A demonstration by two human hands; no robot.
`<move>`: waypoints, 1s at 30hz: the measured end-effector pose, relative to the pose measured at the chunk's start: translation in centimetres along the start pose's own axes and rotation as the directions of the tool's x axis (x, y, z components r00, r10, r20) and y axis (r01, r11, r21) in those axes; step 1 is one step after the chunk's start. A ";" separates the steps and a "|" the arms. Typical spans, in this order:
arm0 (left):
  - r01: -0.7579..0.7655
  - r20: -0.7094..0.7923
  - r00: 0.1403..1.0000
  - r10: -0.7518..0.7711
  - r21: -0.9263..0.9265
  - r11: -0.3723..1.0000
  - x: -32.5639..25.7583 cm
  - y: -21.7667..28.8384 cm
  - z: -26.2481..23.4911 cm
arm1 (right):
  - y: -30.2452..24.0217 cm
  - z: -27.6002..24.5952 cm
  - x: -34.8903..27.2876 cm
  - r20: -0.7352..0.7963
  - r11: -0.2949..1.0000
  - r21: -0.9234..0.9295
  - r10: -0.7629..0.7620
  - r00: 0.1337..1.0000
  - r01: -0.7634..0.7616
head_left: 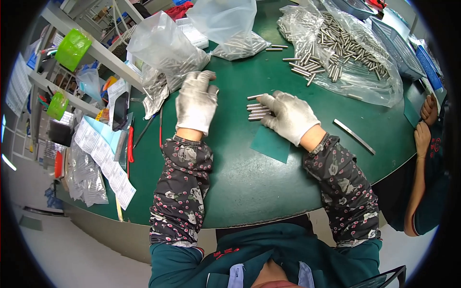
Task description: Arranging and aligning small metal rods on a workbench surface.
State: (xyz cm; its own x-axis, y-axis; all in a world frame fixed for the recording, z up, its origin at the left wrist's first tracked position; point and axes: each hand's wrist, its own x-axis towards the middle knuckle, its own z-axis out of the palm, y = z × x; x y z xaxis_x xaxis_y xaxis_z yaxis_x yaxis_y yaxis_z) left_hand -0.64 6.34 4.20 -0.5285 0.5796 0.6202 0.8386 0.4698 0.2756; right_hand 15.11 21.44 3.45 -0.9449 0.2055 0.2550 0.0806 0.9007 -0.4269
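Both my hands wear pale, grey-stained work gloves. My right hand [290, 115] rests on the green table, thumb and fingers about a short row of shiny metal pins [258, 112]. The pins lie side by side, their right ends hidden under the glove. One pin at the far side sits slightly apart. My left hand [197, 103] is beside an open plastic bag of pins [180, 62], its fingers bent to the right and its thumb apart from them. No pin shows clearly in it. A dark green square sheet [272, 144] lies just below my right hand.
A large heap of pins [343, 45] on clear plastic lies at the far right, another bag [240, 45] at the back. Right of my arm is a flat metal bar [354, 136]. Red-handled pliers [130, 144] and papers lie left. Another person's hands [425, 125] are at the right edge.
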 end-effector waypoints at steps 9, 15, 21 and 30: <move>0.015 0.378 0.874 -0.306 0.607 0.795 0.9 -0.1 0.7 | 0.8 0.6 0.3 0.038 0.997 0.060 0.049 0.998 -0.051; -0.053 0.455 0.837 -0.304 0.620 0.783 2.9 1.2 0.8 | 3.0 -0.1 0.8 -0.078 0.969 0.204 0.161 0.984 -0.142; 0.256 0.360 0.921 -0.150 -0.270 0.928 2.7 2.7 2.7 | 3.4 0.1 0.7 -0.171 0.956 0.259 0.184 0.968 -0.136; -0.115 0.754 0.650 -0.097 0.224 0.968 4.8 6.4 4.4 | 3.4 -0.2 0.4 -0.198 0.969 0.202 0.182 0.963 -0.142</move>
State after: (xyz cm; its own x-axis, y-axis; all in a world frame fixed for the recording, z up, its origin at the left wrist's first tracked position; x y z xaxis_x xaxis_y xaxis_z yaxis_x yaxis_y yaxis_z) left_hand 1.62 15.08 5.71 -0.5239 0.8332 -0.1770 0.8432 0.5368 0.0309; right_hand 15.06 24.60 2.28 -0.8325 0.4376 0.3397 0.1478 0.7664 -0.6251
